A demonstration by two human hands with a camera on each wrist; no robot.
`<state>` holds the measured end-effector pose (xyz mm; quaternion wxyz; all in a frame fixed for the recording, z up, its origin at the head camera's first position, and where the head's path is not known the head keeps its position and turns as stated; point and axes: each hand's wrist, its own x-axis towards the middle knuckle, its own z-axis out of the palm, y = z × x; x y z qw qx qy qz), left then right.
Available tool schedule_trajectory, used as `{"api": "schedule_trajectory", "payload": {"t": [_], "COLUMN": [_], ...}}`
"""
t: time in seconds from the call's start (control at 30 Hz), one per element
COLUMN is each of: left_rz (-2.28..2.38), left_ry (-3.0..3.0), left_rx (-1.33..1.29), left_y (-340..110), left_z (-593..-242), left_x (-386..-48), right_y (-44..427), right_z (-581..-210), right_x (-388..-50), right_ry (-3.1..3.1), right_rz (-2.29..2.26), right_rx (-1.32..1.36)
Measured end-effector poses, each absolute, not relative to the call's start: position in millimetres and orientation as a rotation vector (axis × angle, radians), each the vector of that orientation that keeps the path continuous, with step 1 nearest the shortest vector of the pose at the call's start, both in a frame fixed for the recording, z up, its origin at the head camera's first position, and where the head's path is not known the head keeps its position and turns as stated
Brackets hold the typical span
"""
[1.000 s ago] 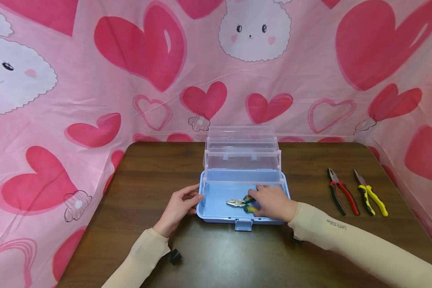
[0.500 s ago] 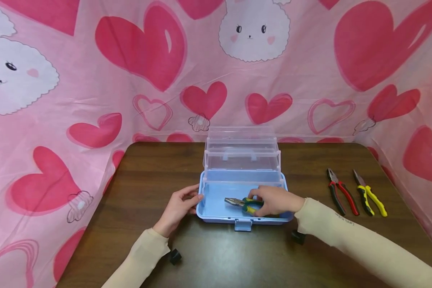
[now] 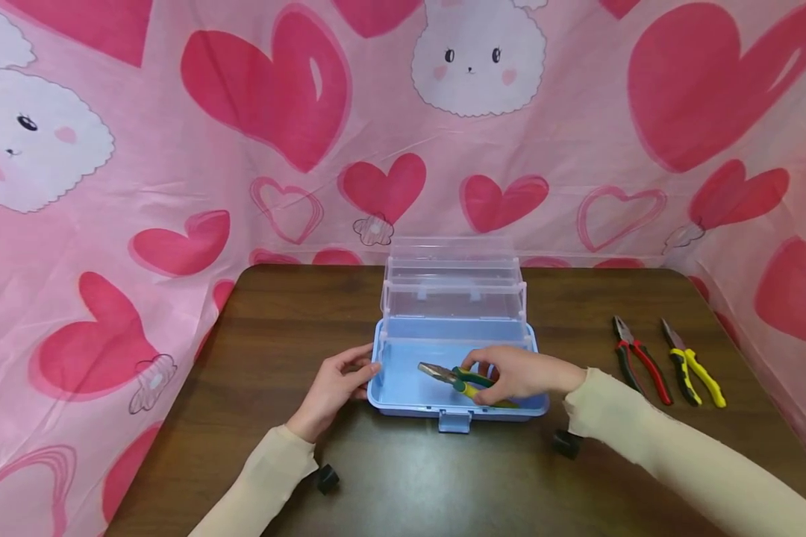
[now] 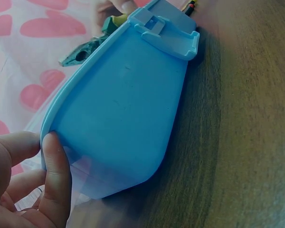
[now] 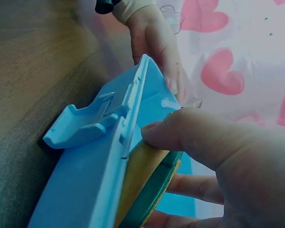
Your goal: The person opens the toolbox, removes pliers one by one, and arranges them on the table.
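Note:
A light-blue toolbox [image 3: 403, 409] stands on the table with its clear tiered trays raised at the back. My left hand [image 3: 333, 388] pinches its left wall between thumb and fingers, as the left wrist view also shows. Inside the box area, my right hand [image 3: 520, 373] grips combination pliers [image 3: 466, 379] by their green-and-yellow handles, the metal nose tilted up and pointing left. In the right wrist view the thumb lies on the yellow handle [image 5: 145, 173], right beside the front rim. The palm hides the handle ends in the head view.
Red-and-black pliers [image 3: 641, 362] and yellow-and-black long-nose pliers [image 3: 693, 364] lie on the brown table [image 3: 295, 298] at the right. The toolbox latch [image 3: 454, 422] hangs down at the front. A pink heart-print cloth [image 3: 295, 134] rises behind the table.
My right hand has drawn back slightly to the right and lifted the green-and-yellow pliers, whose nose now tilts up from the box floor. The left hand stays on the toolbox wall.

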<state>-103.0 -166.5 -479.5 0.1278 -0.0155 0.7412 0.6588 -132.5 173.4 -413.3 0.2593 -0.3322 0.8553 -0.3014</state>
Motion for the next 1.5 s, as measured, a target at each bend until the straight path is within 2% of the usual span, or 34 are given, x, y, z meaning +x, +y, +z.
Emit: {"api": "schedule_trajectory", "payload": {"t": [0.83, 1.17, 1.5], "left_rz": [1.941, 1.922, 1.92], "left_ry": [2.118, 2.134, 2.139], "left_rx": [-0.065, -0.063, -0.079], "left_y": [-164, -165, -166], "left_z": [-477, -474, -473], "left_x": [-104, -105, -104], "right_y": [209, 233, 257], "right_z": [-378, -368, -375], "right_x": [-104, -92, -93], "right_ry": [2.598, 2.77, 2.918], "right_rz": [-0.791, -0.805, -0.74], "right_rx": [-0.917, -0.696, -0.471]}}
